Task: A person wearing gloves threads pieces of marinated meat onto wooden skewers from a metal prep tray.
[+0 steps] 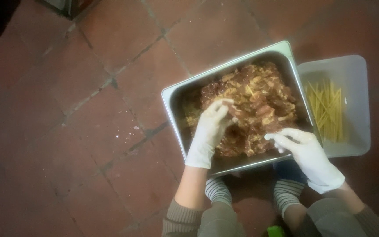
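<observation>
A deep steel pan [172, 97] stands on the tiled floor and holds a heap of marinated meat pieces [259, 103]. My left hand [209, 131], in a white glove, reaches into the pan with its fingertips pinched on a piece of meat at the left of the heap. My right hand [305, 153], also gloved, rests at the pan's near right edge, fingers curled toward the meat; whether it grips anything is unclear. A white plastic tub [356, 79] with several thin yellow skewer sticks [327, 109] sits right of the pan.
Red-brown floor tiles [88, 109] spread to the left and beyond the pan. My knees and striped socks [218, 191] sit just below the pan. A small green object [276, 231] shows at the bottom edge.
</observation>
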